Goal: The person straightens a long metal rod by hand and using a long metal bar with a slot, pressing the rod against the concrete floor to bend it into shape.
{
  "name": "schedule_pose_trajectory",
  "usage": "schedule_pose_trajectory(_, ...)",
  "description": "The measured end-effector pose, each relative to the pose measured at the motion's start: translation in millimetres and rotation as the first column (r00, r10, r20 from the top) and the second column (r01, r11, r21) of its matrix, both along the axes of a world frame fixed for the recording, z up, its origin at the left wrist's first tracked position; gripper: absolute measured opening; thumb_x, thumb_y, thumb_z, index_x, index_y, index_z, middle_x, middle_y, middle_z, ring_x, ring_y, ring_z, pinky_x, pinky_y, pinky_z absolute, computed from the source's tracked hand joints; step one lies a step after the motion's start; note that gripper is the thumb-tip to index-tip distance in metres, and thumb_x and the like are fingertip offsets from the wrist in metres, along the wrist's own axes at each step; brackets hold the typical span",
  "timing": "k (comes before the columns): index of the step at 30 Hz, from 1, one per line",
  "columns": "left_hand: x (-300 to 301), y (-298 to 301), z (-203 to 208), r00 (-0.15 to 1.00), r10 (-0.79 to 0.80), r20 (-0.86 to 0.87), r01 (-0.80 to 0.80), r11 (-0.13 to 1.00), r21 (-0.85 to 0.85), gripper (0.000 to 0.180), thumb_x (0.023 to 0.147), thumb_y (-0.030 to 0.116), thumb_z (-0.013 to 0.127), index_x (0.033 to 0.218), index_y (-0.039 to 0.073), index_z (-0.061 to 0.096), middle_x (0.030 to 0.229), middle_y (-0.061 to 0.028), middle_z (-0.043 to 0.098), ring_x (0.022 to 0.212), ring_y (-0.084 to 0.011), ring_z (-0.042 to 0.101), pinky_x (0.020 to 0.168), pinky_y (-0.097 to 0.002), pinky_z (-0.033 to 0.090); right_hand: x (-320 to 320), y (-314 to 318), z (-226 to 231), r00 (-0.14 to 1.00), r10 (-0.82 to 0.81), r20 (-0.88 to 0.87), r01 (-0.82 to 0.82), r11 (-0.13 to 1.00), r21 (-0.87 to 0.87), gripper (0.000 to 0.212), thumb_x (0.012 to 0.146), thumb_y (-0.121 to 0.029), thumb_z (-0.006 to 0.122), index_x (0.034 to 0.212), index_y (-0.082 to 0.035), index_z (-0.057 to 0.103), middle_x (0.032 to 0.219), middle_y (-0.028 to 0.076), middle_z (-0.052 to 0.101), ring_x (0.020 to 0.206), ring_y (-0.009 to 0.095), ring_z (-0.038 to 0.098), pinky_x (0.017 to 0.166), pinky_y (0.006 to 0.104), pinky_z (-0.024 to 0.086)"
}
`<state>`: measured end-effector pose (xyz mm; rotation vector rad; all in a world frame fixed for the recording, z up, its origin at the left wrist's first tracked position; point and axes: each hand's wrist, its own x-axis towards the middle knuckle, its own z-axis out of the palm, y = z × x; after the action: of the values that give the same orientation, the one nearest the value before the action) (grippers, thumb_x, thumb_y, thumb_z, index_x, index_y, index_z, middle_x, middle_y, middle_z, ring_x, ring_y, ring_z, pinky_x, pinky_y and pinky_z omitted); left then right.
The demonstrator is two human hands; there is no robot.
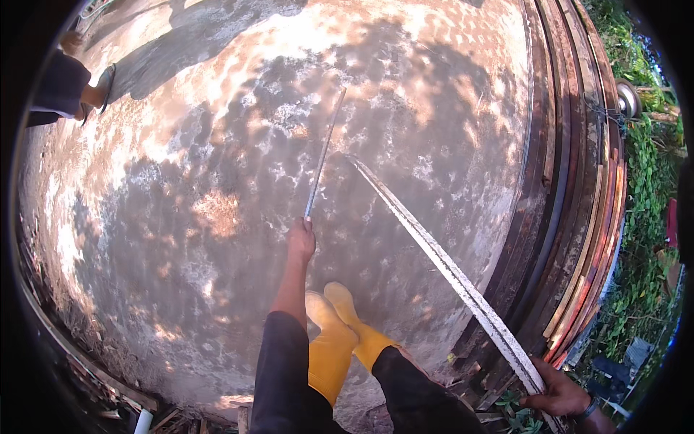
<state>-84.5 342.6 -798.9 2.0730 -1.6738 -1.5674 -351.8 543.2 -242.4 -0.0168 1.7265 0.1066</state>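
Note:
My left hand (301, 239) is closed around the near end of a thin, light-coloured rod (323, 155). The rod points away from me over the mottled ground. At the lower right, my right hand (557, 396) grips a long, whitish, weathered bar (448, 271) with a dark groove along it. This bar slants up and left, and its far tip reaches near the middle of the view, a little right of the rod. Whether either tip touches the ground I cannot tell.
Yellow rubber boots (334, 347) are on my feet. A stack of long timber boards (571, 181) runs along the right side, with green plants (636, 210) beyond. Another person's legs (65, 87) show at the upper left. Wood scraps and a white pipe (143, 421) lie lower left.

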Motion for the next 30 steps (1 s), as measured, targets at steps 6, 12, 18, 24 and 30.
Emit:
schedule_pose_trajectory(6,-4,21,-47,0.996,-0.082,0.035,0.082,0.997,0.014,0.043,0.1,0.042,0.037,0.101,0.004,0.058,0.086,-0.0217,0.063,0.084,-0.0357,0.064,0.073,-0.0444,0.048,-20,10,-11,0.999,0.015,-0.046,-0.018,0.998,-0.06,0.086,0.071,-0.005,0.08,0.142,0.001,0.032,0.129,0.011,0.05,0.123,0.019,0.044,0.107,0.0342,0.032)
schedule_pose_trajectory(12,-12,29,-114,0.997,-0.069,-0.025,0.072,0.983,0.168,0.039,0.099,0.038,0.039,0.105,0.003,0.056,0.089,-0.0276,0.063,0.089,-0.0451,0.061,0.075,-0.0513,0.045,-24,-6,-26,0.998,0.061,-0.02,-0.056,0.98,0.193,0.081,0.067,-0.023,0.084,0.132,0.003,0.043,0.117,0.016,0.06,0.095,0.028,0.063,0.088,0.0393,0.048)
schedule_pose_trajectory(18,-17,44,-145,0.974,-0.211,-0.077,0.222,0.958,0.18,0.034,0.097,0.033,0.042,0.1,0.002,0.058,0.086,-0.0258,0.064,0.086,-0.0432,0.062,0.074,-0.0479,0.048,3,-66,-88,0.959,-0.262,0.104,0.169,0.829,0.533,0.07,0.077,-0.011,0.068,0.139,0.002,0.039,0.132,0.022,0.051,0.121,0.029,0.051,0.101,0.0402,0.041)
schedule_pose_trajectory(24,1,23,-229,0.905,-0.411,-0.112,0.425,0.889,0.17,0.027,0.094,0.024,0.045,0.093,-0.001,0.058,0.088,-0.0269,0.063,0.086,-0.0429,0.063,0.073,-0.0468,0.051,71,-44,-166,0.961,-0.271,-0.054,0.264,0.958,-0.116,0.075,0.067,-0.014,0.08,0.13,0.002,0.043,0.114,0.015,0.057,0.109,0.024,0.054,0.095,0.0391,0.042)
schedule_pose_trajectory(30,-37,39,-197,0.901,-0.376,-0.217,0.417,0.89,0.186,0.023,0.091,0.018,0.047,0.09,-0.002,0.058,0.084,-0.027,0.063,0.081,-0.0398,0.065,0.068,-0.0445,0.053,112,-70,-194,0.941,-0.303,-0.15,0.311,0.95,0.029,0.087,0.062,-0.006,0.071,0.14,0.006,0.035,0.125,0.02,0.056,0.114,0.025,0.055,0.098,0.0387,0.042)
